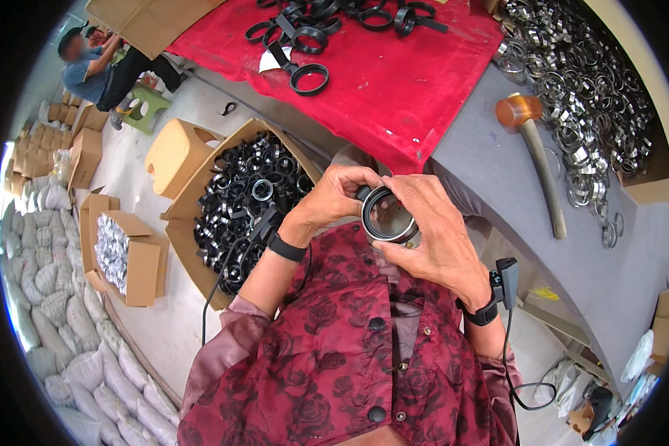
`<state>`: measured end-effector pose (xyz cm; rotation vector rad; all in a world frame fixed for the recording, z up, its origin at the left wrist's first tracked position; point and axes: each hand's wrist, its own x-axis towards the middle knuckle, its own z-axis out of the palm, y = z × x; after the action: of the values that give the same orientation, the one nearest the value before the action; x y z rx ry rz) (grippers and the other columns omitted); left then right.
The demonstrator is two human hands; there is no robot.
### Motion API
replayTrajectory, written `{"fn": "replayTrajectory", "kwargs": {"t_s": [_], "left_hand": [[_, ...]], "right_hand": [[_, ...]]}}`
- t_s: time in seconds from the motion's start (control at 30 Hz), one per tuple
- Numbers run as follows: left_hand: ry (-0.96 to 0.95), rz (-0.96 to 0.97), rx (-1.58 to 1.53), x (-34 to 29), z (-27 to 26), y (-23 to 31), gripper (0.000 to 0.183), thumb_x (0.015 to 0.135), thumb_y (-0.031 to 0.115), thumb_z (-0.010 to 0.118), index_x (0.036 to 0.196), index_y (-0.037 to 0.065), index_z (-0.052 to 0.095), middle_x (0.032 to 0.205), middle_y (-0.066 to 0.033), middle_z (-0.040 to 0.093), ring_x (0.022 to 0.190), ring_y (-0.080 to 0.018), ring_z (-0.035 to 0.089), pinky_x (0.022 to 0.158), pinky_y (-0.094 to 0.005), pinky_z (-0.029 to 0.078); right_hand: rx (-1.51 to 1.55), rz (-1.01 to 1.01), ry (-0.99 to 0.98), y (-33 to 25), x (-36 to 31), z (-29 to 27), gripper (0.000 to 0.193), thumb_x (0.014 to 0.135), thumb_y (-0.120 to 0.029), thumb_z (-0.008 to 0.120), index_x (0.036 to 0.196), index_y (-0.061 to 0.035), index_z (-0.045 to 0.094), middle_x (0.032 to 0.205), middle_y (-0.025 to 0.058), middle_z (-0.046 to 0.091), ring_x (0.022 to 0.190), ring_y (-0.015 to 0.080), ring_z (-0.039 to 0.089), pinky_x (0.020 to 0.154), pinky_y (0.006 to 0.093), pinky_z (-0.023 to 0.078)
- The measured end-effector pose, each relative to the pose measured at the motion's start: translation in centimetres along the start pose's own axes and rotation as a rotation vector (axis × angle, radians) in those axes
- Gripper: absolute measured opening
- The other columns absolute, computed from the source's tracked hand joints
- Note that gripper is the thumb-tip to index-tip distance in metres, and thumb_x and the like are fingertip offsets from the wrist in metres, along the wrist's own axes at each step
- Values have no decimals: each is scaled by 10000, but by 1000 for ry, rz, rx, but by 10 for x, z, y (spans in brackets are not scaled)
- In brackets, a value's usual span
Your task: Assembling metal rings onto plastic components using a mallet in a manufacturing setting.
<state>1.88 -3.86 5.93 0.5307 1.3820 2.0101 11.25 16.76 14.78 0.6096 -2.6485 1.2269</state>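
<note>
In front of my chest, both hands hold a black ring with a silver metal band around it (368,215). My right hand (444,236) wraps its right side, thumb below and fingers over the top. The fingers of my left hand (337,198) are closed at the ring's upper left, by a small black tab. What the left fingertips press on is partly hidden. The ring is tilted, and its opening shows between my hands.
A carton of black rings (234,215) stands at my left. More black rings (309,79) lie on the red cloth (394,97). The grey table (498,175) bears a mallet (544,175) and piled metal bands (583,111). A person (100,70) works at far left, near white sacks (56,282).
</note>
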Motion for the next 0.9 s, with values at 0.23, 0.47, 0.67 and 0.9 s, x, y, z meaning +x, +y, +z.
{"fn": "replayTrajectory", "kwargs": {"t_s": [0.23, 0.47, 0.67, 0.9], "left_hand": [[-13, -17, 32, -1, -2, -1, 365, 713, -62, 866, 1045, -10, 722, 994, -50, 747, 925, -118, 703, 859, -273, 565], [-46, 16, 36, -1, -5, -5, 467, 740, 36, 875, 1148, -3, 651, 1081, -32, 670, 1018, -116, 644, 918, -290, 521], [-109, 49, -195, -3, -4, -2, 446, 853, 211, 816, 1195, 8, 613, 1134, -47, 637, 1060, -140, 621, 940, -292, 497], [-42, -8, -53, -5, -3, -1, 539, 855, 381, 853, 1183, 22, 622, 1117, -36, 646, 1059, -126, 620, 941, -288, 498]], "right_hand": [[56, 39, -35, 1, -1, 0, 736, 699, -176, 815, 1355, 11, 539, 1280, 192, 589, 1216, 385, 536, 1031, 461, 462], [180, 94, -51, 9, -3, 5, 781, 713, -169, 803, 1394, 34, 478, 1325, 224, 544, 1254, 393, 518, 1076, 452, 426], [201, 93, -74, 15, -4, 6, 792, 729, -169, 790, 1423, 28, 465, 1363, 230, 531, 1283, 398, 511, 1102, 456, 417], [273, 171, -25, 19, -8, 8, 914, 744, -223, 845, 1520, 3, 417, 1414, 230, 521, 1314, 400, 516, 1109, 450, 429]]}}
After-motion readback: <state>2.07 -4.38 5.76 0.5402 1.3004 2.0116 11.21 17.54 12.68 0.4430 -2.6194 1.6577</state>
